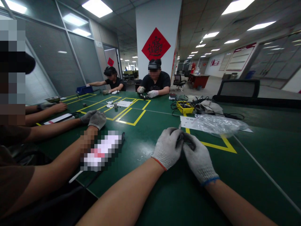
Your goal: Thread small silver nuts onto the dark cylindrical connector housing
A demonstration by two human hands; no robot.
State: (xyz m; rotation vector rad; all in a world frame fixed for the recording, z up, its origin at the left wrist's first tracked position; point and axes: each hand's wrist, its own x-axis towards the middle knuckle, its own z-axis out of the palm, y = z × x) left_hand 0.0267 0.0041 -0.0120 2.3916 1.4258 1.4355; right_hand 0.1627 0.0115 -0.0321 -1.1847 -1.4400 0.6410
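My left hand (pixel 168 147), in a white knit glove with an orange cuff edge, is closed with its fingers bent inward. My right hand (pixel 198 157), gloved with a blue cuff edge, meets it fingertip to fingertip just above the green table (pixel 150 197). Both sets of fingers are pinched around something small and dark, mostly hidden by the gloves. A thin pale tip shows above the fingers, too small to name. Beyond my hands lie a sheet of paper (pixel 186 121) and a clear plastic bag (pixel 216 124).
A yellow box (pixel 185 108) of dark items sits among black cables (pixel 199 100). Yellow tape (pixel 219 146) marks the table. To my left are a co-worker's gloved hands (pixel 97 119) and a white device (pixel 103 152). More people sit across the table. A dark screen (pixel 238 88) stands at right.
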